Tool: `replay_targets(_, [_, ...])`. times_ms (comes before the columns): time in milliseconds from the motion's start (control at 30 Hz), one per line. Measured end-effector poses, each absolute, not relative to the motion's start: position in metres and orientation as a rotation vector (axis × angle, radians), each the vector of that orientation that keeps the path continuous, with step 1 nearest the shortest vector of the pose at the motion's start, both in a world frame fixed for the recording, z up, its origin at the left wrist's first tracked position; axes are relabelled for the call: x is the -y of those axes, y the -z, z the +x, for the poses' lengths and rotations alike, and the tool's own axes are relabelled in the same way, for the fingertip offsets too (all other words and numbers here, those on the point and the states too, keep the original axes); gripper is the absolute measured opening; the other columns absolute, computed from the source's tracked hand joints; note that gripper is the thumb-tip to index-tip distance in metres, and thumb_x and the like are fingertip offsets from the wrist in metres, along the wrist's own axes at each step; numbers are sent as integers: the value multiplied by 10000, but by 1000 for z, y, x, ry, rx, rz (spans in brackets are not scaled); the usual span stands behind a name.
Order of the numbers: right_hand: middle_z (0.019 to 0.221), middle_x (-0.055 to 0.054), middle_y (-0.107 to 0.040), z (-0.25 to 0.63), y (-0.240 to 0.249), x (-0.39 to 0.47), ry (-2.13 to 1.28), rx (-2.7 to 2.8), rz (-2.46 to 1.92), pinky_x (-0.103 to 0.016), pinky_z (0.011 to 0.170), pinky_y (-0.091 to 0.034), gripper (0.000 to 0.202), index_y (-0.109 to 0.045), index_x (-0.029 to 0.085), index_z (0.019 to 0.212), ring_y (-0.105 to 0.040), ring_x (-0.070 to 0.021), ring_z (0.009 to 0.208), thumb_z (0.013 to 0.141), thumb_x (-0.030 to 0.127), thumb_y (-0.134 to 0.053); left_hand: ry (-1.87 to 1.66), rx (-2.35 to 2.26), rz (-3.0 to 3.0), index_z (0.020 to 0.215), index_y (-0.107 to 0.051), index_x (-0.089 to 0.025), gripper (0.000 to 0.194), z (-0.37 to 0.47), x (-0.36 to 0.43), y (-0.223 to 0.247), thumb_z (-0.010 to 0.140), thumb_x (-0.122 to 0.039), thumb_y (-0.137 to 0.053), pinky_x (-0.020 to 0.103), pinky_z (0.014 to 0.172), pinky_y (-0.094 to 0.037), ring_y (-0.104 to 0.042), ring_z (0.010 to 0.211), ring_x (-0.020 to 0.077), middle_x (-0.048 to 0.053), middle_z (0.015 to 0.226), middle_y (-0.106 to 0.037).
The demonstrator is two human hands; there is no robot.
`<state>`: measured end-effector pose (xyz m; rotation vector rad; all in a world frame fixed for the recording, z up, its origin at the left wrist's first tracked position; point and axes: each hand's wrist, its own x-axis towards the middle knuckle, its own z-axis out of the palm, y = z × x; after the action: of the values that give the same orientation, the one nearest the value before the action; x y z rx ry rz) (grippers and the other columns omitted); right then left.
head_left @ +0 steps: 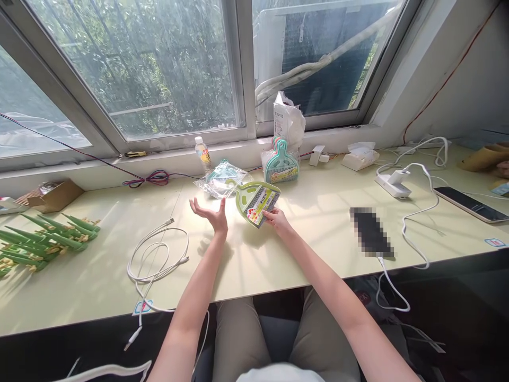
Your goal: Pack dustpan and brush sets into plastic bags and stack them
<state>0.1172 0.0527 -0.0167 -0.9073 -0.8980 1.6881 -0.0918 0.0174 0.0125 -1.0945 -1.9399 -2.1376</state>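
Note:
My right hand (275, 218) pinches the lower right edge of a green mini dustpan and brush set (254, 200) with a printed label. It is held tilted above the table, its handle pointing up and left. My left hand (212, 213) is raised just left of it, palm turned up, fingers apart, with nothing in it. Behind the hands, a clear plastic bag (202, 185) lies around a teal dustpan set (225, 172). Farther back, several more dustpan sets (281, 162) stand stacked upright, a teal one in front.
A drink bottle (202, 151) and a white paper bag (289, 119) stand by the window. Coiled white cable (137, 265) and green plant-like pieces (47, 239) lie left. To the right are a blurred-out phone (371, 233), a charger (393, 183), another phone (471, 204) and a tissue pack (360, 156).

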Motion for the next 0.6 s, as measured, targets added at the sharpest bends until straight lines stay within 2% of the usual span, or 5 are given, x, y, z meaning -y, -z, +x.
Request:
replay_targets(67, [1003, -100, -818, 117, 15, -52, -1689, 914, -896, -507, 968, -633, 331, -741, 182, 880, -764, -342, 1057, 614, 233, -932, 2471, 2158, -1145, 1572, -239, -247, 798, -95, -20, -16, 941, -545, -626, 502, 1205, -360, -284, 1557, 313, 203, 1661, -267])
replay_targets(133, [989, -105, -818, 117, 14, -50, -1703, 955, -887, -515, 962, -635, 351, -744, 183, 890, -769, -346, 1039, 607, 247, -943, 2825, 2248, -1423, 1538, -348, -252, 669, -100, -23, -18, 994, -621, -469, 464, 1111, -475, -491, 1437, 299, 188, 1552, -471])
replay_targets(233, [984, -110, -816, 117, 12, -46, -1716, 1003, -889, -525, 952, -636, 370, -749, 177, 906, -772, -347, 1027, 604, 258, -947, 3084, 2184, -1614, 1427, -523, -213, 632, -104, -27, -19, 939, -611, -576, 403, 1012, -544, -651, 1247, 277, 166, 1352, -652])
replay_targets(400, [1023, -99, -812, 118, 10, -45, -1638, 907, -932, -490, 965, -636, 327, -729, 182, 877, -757, -322, 1067, 621, 236, -927, 3184, 2279, -1578, 1485, -480, -213, 725, -100, -26, -18, 822, -299, -761, 406, 1027, -537, -715, 1091, 226, 121, 1254, -717])
replay_targets(600, [1015, -101, -809, 122, 8, -48, -1618, 925, -926, -504, 982, -625, 357, -717, 183, 870, -750, -330, 1079, 610, 285, -940, 3227, 2232, -1874, 1466, -502, -226, 755, -85, -17, -18, 779, -296, -806, 433, 1016, -548, -705, 1112, 247, 96, 1229, -721])
